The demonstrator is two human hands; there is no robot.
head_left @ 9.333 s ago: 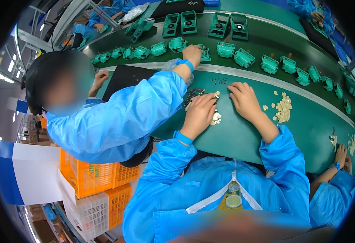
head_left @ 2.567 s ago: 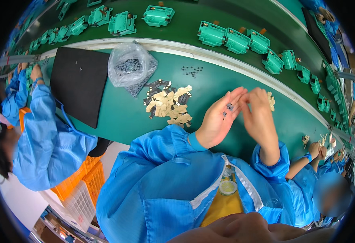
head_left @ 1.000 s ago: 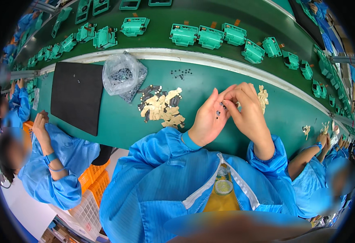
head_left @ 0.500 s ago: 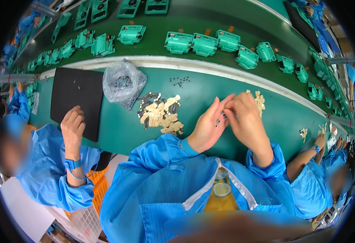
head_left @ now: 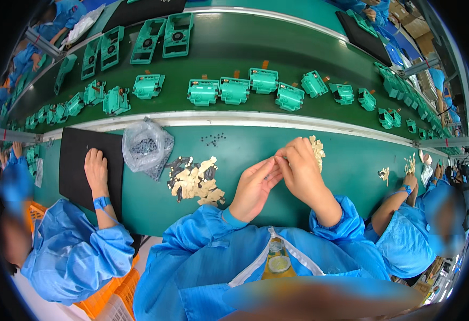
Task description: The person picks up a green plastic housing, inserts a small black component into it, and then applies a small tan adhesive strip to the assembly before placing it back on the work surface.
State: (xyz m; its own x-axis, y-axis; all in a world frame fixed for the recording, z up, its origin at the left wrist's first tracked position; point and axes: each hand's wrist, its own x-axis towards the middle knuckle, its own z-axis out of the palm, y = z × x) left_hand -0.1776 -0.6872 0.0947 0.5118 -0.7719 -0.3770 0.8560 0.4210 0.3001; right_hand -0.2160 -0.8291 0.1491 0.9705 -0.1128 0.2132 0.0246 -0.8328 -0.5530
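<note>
My left hand (head_left: 251,188) is cupped with the palm turned up and its fingertips touching my right hand (head_left: 301,174). Small dark parts lie in the left palm, mostly hidden now by the curled fingers. The right fingers are pinched together at the left fingertips; whatever is between them is too small to make out. Left of my hands, a pile of cream-coloured and black pieces (head_left: 197,181) lies on the green table (head_left: 234,147). Just beyond my right hand is a smaller pile of cream pieces (head_left: 317,151).
A clear plastic bag (head_left: 148,148) of small dark parts stands beside a black mat (head_left: 87,139), where a co-worker's hand (head_left: 96,170) rests. Scattered small black parts (head_left: 213,139) lie near the rail. Green housings (head_left: 234,90) line the belt beyond. Another co-worker sits at right.
The view has shifted. My left fingers have curled, covering the small dark parts in the palm, and both hands' fingertips have come together. The co-worker's hand at left has lowered onto the black mat.
</note>
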